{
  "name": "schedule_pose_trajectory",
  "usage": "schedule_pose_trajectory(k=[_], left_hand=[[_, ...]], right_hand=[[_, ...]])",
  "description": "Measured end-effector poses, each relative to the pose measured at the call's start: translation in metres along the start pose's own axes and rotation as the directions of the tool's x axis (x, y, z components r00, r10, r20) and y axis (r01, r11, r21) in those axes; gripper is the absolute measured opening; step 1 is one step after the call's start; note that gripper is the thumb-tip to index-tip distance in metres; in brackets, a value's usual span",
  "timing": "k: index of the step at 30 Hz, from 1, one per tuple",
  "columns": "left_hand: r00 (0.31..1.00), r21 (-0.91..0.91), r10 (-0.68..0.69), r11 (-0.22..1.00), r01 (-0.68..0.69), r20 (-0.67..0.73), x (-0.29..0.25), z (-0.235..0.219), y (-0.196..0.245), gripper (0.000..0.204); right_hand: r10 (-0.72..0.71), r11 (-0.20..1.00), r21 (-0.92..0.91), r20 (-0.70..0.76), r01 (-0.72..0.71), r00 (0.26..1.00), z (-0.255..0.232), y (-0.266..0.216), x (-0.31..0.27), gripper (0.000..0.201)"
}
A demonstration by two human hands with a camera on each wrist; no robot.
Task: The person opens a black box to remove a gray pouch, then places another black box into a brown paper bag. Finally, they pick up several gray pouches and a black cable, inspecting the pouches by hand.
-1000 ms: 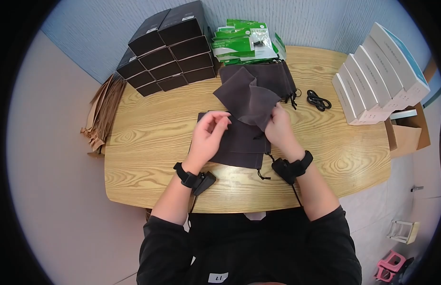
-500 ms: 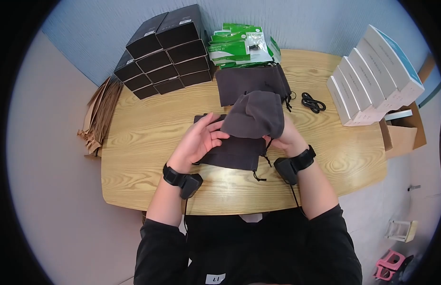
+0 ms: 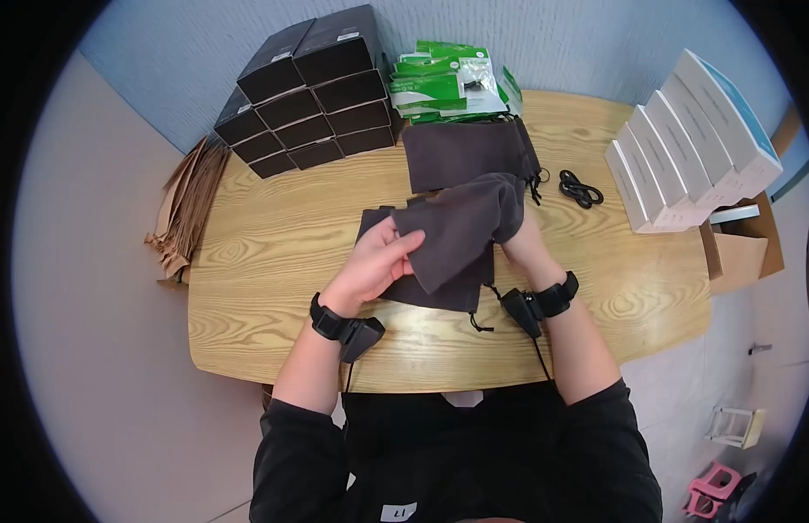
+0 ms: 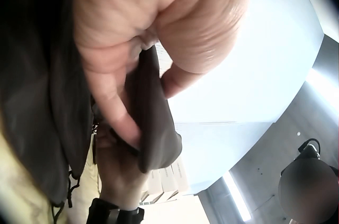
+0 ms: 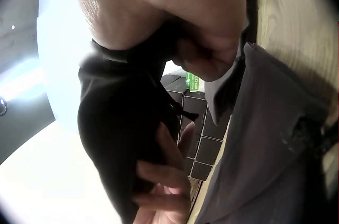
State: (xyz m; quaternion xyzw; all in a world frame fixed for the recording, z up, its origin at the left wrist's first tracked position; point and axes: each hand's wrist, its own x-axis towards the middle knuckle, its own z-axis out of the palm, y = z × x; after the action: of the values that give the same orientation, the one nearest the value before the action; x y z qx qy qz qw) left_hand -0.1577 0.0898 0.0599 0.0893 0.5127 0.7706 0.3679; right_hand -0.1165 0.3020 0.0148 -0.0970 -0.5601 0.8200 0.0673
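A dark grey drawstring pouch (image 3: 457, 231) is held up off the table between the two hands. My left hand (image 3: 370, 266) pinches its left edge, thumb on top and fingers beneath. At the other end my right hand (image 3: 526, 248) grips the pouch, its fingers mostly hidden behind the cloth in the head view. The right wrist view shows those fingers curled at the gathered end of the pouch (image 5: 122, 123), where a knotted cord hangs. Beneath lie more dark pouches (image 3: 439, 295), flat, with black cords (image 3: 481, 324) towards the person.
Another stack of dark pouches (image 3: 461, 157) lies farther back, before green-and-white packets (image 3: 435, 91). Black boxes (image 3: 313, 96) are piled at back left, beside brown paper bags (image 3: 191, 209). On the right are a coiled black cable (image 3: 581, 189), white boxes (image 3: 683, 157) and a cardboard box (image 3: 744, 244).
The pouch has been turned and spread out between the hands. My left hand, free of it earlier, has taken hold of its left edge; the right hand keeps its grip.
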Motion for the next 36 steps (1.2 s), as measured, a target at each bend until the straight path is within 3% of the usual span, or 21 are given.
schedule_pose_trajectory(k=[2,4,5,7,9,10,12,14,15,16,19,20,21,22,24,26,29,31,32,34,36], left_hand=[[0.999,0.036,0.021,0.999,-0.019,-0.032,0.011,-0.026,-0.012,0.019],[0.997,0.073,0.043,0.997,-0.039,-0.062,0.014,-0.03,-0.013,0.017],[0.987,0.146,0.1,0.986,-0.081,-0.128,0.01,-0.023,-0.009,0.016],[0.969,0.222,0.161,0.968,-0.118,-0.188,0.009,-0.018,-0.01,0.016],[0.921,0.336,0.361,0.894,-0.296,-0.147,0.015,-0.022,-0.019,0.014],[0.921,0.337,0.362,0.893,-0.298,-0.145,0.019,-0.028,-0.023,0.014],[0.883,0.6,0.457,0.739,-0.308,-0.11,0.021,-0.036,-0.027,0.013],[0.875,0.575,0.47,0.75,-0.326,-0.117,0.021,-0.034,-0.028,0.013],[0.866,0.551,0.485,0.759,-0.347,-0.123,0.02,-0.031,-0.027,0.013],[0.866,0.552,0.485,0.758,-0.347,-0.122,0.02,-0.03,-0.026,0.013],[0.866,0.517,0.483,0.777,-0.358,-0.128,0.019,-0.026,-0.025,0.015],[0.906,0.4,0.391,0.866,-0.3,-0.165,0.018,-0.021,-0.023,0.016],[0.938,0.274,0.291,0.933,-0.234,-0.189,0.016,-0.017,-0.02,0.017],[0.938,0.274,0.291,0.933,-0.234,-0.19,0.013,-0.012,-0.015,0.017],[0.986,-0.017,0.006,1.0,-0.009,-0.165,0.006,0.0,-0.003,0.022],[0.993,0.101,0.039,0.994,-0.028,-0.113,0.009,-0.014,-0.011,0.022],[0.992,0.333,0.106,0.94,-0.079,-0.065,0.008,-0.015,-0.019,0.02],[0.986,0.442,0.148,0.891,-0.101,-0.073,0.006,-0.012,-0.017,0.019],[0.986,0.483,0.162,0.868,-0.12,-0.046,0.006,-0.012,-0.017,0.017],[0.984,0.52,0.177,0.842,-0.141,-0.02,0.007,-0.016,-0.017,0.016],[0.976,0.551,0.212,0.82,-0.152,-0.046,0.011,-0.024,-0.023,0.016]], right_hand=[[0.05,0.998,-0.038,-0.024,-0.051,0.998,-0.006,-0.002,0.001,0.035],[-0.205,0.828,-0.475,0.237,0.298,0.95,-0.01,-0.005,0.002,0.034],[-0.206,0.828,-0.475,0.236,0.298,0.95,-0.012,-0.006,0.003,0.034],[-0.154,0.777,-0.495,0.45,0.389,0.88,-0.015,-0.004,0.007,0.033],[-0.174,0.777,-0.483,0.452,0.404,0.875,-0.011,-0.006,0.003,0.029],[-0.192,0.776,-0.473,0.455,0.418,0.87,-0.009,-0.008,0.002,0.026],[-0.206,0.753,-0.495,0.448,0.433,0.87,-0.003,-0.012,0.0,0.024],[-0.217,0.732,-0.516,0.442,0.445,0.87,-0.003,-0.013,0.001,0.023],[-0.017,0.83,-0.525,0.31,0.186,0.951,-0.005,-0.013,0.003,0.022],[0.201,0.865,-0.495,0.18,-0.088,0.963,-0.007,-0.013,0.003,0.021],[0.216,0.828,-0.547,0.102,-0.126,0.971,0.0,-0.024,-0.004,0.025],[0.216,0.827,-0.547,0.102,-0.126,0.971,0.0,-0.021,-0.006,0.025],[-0.073,0.788,-0.575,0.268,0.221,0.961,-0.001,-0.015,-0.007,0.027],[-0.334,0.646,-0.541,0.435,0.539,0.837,-0.001,-0.012,-0.008,0.029],[-0.318,0.61,-0.559,0.477,0.562,0.819,0.003,-0.017,-0.005,0.031],[-0.302,0.573,-0.574,0.515,0.584,0.802,0.006,-0.017,-0.003,0.033],[-0.244,0.653,-0.584,0.44,0.482,0.864,0.003,-0.012,0.0,0.032],[-0.091,0.623,-0.658,0.477,0.424,0.874,0.0,-0.013,0.003,0.037],[-0.09,0.623,-0.658,0.477,0.423,0.874,0.002,-0.015,0.002,0.037],[-0.279,0.336,-0.675,0.595,0.657,0.754,0.01,-0.02,0.001,0.016],[-0.33,0.375,-0.65,0.573,0.662,0.75,0.008,-0.012,0.003,0.015]])
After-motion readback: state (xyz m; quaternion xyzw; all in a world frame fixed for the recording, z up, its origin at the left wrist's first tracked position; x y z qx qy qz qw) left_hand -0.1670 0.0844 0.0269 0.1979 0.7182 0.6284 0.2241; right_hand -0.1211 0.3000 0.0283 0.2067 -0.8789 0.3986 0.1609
